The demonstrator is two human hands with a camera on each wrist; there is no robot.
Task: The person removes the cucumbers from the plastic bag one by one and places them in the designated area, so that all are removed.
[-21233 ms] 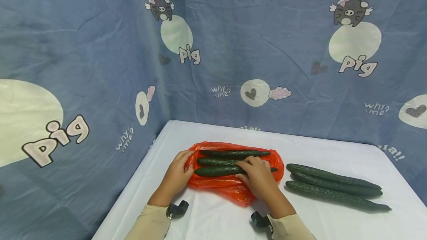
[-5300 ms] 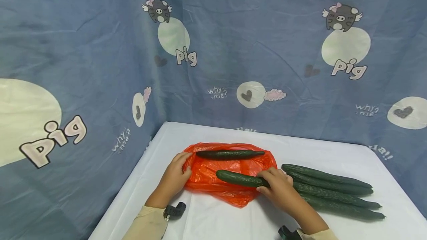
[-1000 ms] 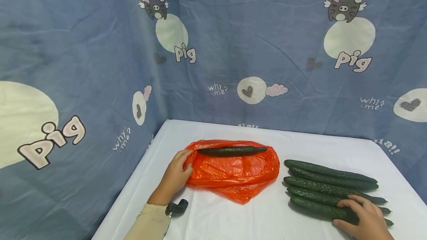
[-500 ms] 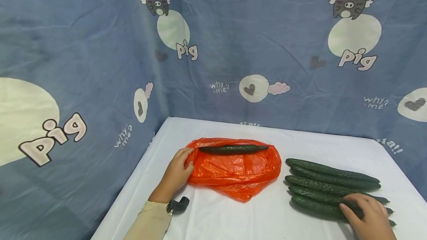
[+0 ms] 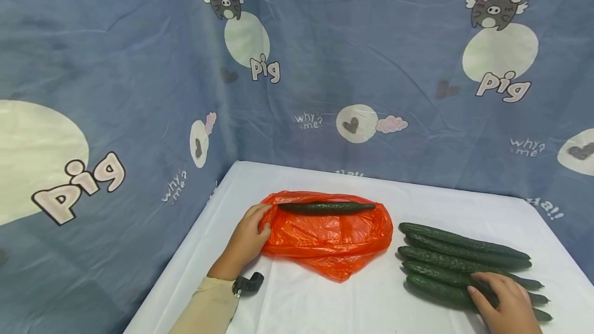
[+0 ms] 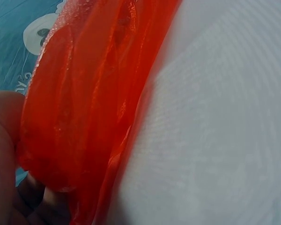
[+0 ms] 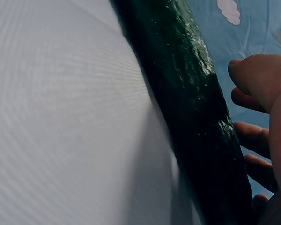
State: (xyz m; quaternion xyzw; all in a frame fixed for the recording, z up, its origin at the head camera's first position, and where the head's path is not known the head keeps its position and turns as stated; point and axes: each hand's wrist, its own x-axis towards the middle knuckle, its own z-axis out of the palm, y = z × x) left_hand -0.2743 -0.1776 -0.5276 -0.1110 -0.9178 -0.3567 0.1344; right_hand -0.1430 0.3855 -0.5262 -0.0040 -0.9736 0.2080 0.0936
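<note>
In the head view my left hand (image 5: 246, 238) grips the left edge of a red plastic bag (image 5: 308, 231), which lies spread with its mouth open. The left wrist view shows the bag's thin film (image 6: 84, 98) between thumb and fingers. One dark green cucumber (image 5: 325, 208) lies along the far side of the bag. My right hand (image 5: 508, 303) is over the right end of the front cucumber (image 5: 436, 291), fingers relaxed and spread. In the right wrist view, the thumb stands off the cucumber (image 7: 187, 108), while other fingertips are right at its side.
Several more cucumbers (image 5: 464, 240) lie side by side on the right of the white-covered table (image 5: 343, 305), tips pointing right. A blue printed cloth (image 5: 394, 66) hangs behind and at the left. A black wrist camera (image 5: 249, 283) sits at the left sleeve.
Two cucumbers have left the bag for the front of the right-hand row. My right hand carried one there and has let go. The left hand has stayed at the bag's edge.
</note>
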